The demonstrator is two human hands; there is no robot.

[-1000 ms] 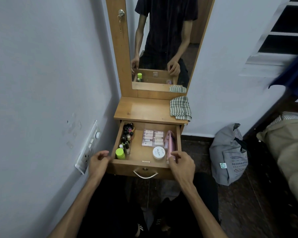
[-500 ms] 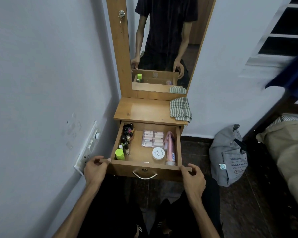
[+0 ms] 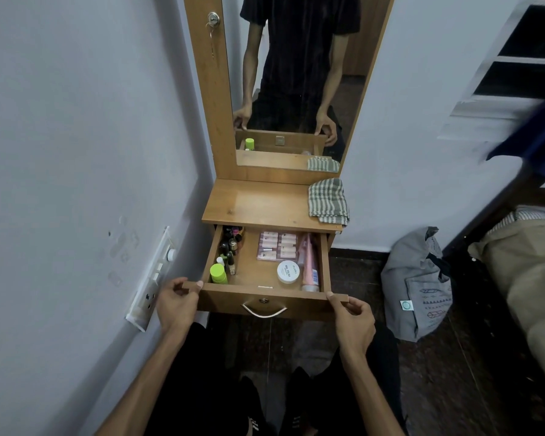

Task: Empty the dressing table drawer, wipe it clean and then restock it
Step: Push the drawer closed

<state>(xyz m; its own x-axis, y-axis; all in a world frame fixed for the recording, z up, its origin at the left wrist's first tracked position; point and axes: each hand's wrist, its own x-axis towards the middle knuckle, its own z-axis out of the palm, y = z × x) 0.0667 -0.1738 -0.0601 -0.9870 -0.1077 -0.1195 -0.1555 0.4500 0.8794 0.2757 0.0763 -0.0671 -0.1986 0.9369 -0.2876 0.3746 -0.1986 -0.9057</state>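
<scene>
glossy wooden drawer point(image 3: 258, 298), shiny metal handle point(image 3: 264, 310), checked cloth point(image 3: 328, 201)

The wooden drawer point(image 3: 266, 302) stands pulled out under the tabletop, a curved metal handle on its front. Inside, small dark bottles point(image 3: 230, 243) crowd the left side with a green-capped bottle point(image 3: 218, 273) at the front. A pink sachet pack point(image 3: 277, 246) lies flat mid-back, a white round tub point(image 3: 288, 271) before it, and a pink tube point(image 3: 310, 267) along the right wall. A striped cloth point(image 3: 328, 201) lies on the tabletop's right end.

Home bedroom: wooden mirrored dressing table point(image 3: 274, 202) at my 12 o'clock, beige-covered bed point(image 3: 529, 272) at 3 o'clock.
</scene>
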